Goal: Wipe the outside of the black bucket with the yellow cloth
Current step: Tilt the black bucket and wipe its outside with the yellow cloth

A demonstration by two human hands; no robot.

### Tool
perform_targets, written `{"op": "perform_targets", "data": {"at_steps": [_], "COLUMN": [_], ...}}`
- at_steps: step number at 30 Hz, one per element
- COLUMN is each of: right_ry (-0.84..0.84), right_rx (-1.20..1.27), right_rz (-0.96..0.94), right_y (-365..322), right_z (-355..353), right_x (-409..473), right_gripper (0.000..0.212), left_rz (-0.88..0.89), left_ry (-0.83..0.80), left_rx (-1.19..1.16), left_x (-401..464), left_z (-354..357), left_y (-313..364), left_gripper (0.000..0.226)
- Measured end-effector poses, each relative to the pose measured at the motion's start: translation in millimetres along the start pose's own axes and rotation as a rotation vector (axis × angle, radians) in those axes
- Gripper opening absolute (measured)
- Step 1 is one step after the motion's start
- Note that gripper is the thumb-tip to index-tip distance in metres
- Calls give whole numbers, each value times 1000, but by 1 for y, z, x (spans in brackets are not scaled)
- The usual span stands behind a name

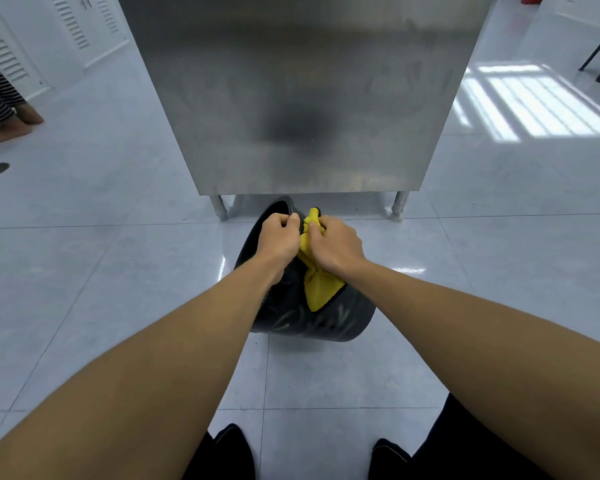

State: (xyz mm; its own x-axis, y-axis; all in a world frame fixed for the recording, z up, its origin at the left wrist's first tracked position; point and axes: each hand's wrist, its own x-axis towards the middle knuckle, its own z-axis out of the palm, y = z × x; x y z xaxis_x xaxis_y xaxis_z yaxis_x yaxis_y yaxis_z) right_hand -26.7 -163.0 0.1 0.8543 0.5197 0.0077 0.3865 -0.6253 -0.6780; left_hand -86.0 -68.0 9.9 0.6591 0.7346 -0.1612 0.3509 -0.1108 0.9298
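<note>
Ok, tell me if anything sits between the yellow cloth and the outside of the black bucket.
Nothing visible does. The right hand grips the yellow cloth, which already drapes over the black bucket; the left hand grips the rim.

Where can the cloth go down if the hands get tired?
Bare floor tiles left of the black bucket, and more right of it. It is crowded at the bucket's far rim, where both hands bunch the yellow cloth under the steel table.

One head-worn wide-angle view looks forward and steeply down at the glossy pale tiled floor (83,271) — the wearer's own dark trouser legs (464,452) sit at 6 o'clock, close under the lens. A brushed stainless steel table (302,98) fills 12 o'clock — near, edges bowed.
</note>
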Motion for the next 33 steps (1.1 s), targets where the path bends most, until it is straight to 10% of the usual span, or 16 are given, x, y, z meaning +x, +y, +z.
{"op": "perform_targets", "data": {"at_steps": [16, 23, 33], "right_ry": [66, 88, 23], "right_rx": [43, 79, 129], "right_rz": [105, 118, 194], "right_y": [17, 21, 43], "right_z": [39, 41, 68], "right_x": [-13, -10, -38], "right_gripper": [37, 39, 49], "left_rz": [-173, 42, 51], "left_ry": [-177, -322, -27], "left_rx": [-152, 239, 192], "left_x": [-18, -16, -37], "left_z": [0, -9, 2], "left_y": [-24, -34, -53], "left_gripper": [26, 51, 30]}}
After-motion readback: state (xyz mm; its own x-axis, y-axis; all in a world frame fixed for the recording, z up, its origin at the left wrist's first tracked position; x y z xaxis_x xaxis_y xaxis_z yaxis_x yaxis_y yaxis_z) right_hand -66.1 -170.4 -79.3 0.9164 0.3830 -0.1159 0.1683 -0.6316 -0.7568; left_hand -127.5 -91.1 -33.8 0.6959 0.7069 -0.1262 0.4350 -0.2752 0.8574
